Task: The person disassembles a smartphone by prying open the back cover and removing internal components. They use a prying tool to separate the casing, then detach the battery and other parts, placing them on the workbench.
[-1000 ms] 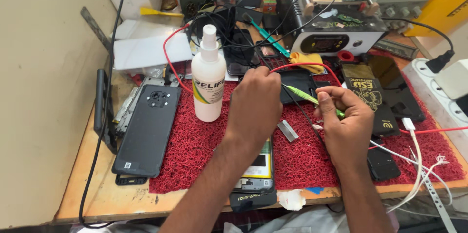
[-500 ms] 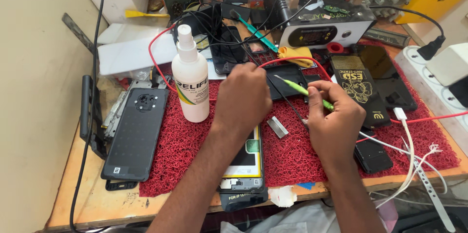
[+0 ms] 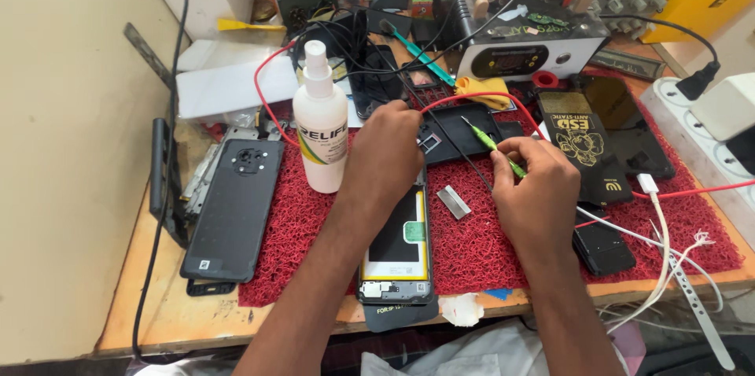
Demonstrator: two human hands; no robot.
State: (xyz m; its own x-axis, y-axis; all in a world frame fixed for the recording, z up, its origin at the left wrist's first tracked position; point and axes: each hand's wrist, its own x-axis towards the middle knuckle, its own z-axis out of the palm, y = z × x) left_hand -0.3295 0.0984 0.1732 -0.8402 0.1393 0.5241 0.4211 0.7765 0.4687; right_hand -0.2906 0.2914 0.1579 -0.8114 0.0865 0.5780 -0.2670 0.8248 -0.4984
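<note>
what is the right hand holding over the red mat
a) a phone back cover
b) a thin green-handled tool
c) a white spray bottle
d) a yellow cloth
b: the right hand pinches a thin green-handled tool with its tip aimed at the black phone frame, while the white spray bottle stands apart on the red mat beside the left hand.

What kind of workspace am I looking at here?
Most likely a phone repair bench: an opened phone lies on a red bristle mat, a detached back cover beside it, and the right hand holds a green screwdriver.
</note>
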